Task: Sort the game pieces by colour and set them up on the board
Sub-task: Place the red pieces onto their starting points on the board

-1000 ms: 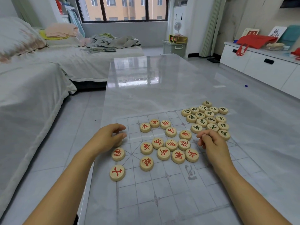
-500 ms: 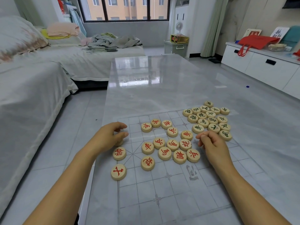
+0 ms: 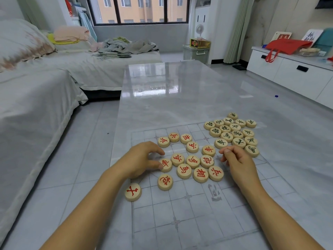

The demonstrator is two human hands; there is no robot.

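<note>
Red pieces (image 3: 192, 161): on board (image 3: 198, 222) | green pieces (image 3: 226, 137): board's far-right corner

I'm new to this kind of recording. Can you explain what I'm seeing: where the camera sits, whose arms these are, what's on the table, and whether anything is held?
There is no machine here. A person wears a camera on the head, so the single view looks forward and down at their own bare arms. The left hand and right hand hover over a see-through gridded board laid on a glossy grey table. Round wooden discs lie there: red-lettered pieces in the middle, green-lettered pieces bunched at its far right corner. Both hands have curled fingers. The left thumb is at one red piece, but I cannot tell whether either hand holds anything.
</note>
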